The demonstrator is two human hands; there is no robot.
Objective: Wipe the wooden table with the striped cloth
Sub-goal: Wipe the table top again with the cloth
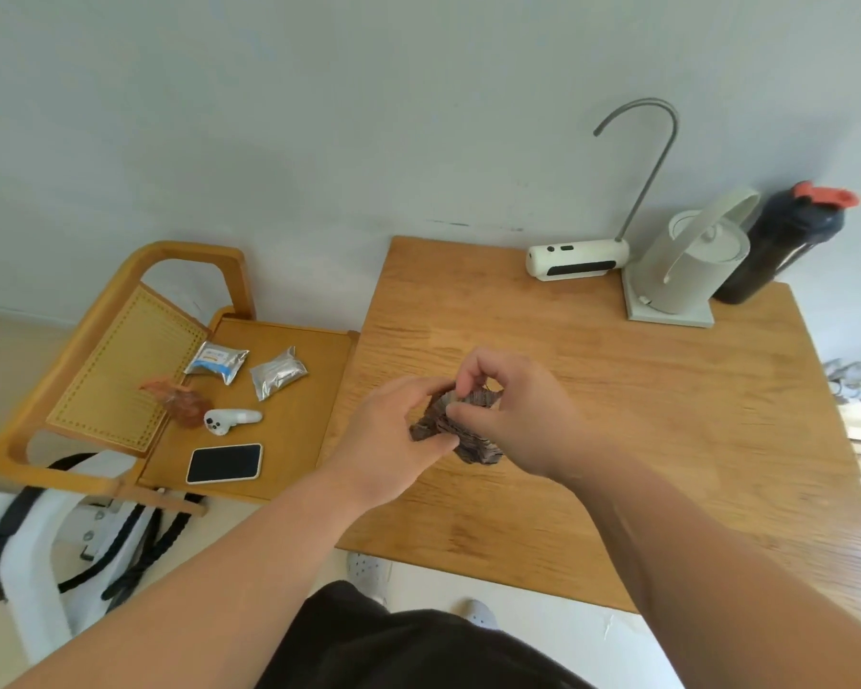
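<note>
The wooden table fills the right of the view, and its right edge is cut off by the frame. Over its left-middle part both hands meet on the striped cloth. The left hand pinches the cloth's left end between thumb and curled fingers. The right hand nips its top with the fingertips bunched together.

The cloth is a crumpled wad held between them. It looks light, soft and limp, so it will probably sag and bunch unless spread flat under a palm. An edge or corner seems the best place to take hold and open it.

The hands hide much of the cloth, so its full extent is unclear. I cannot tell whether it touches the wood.
</note>
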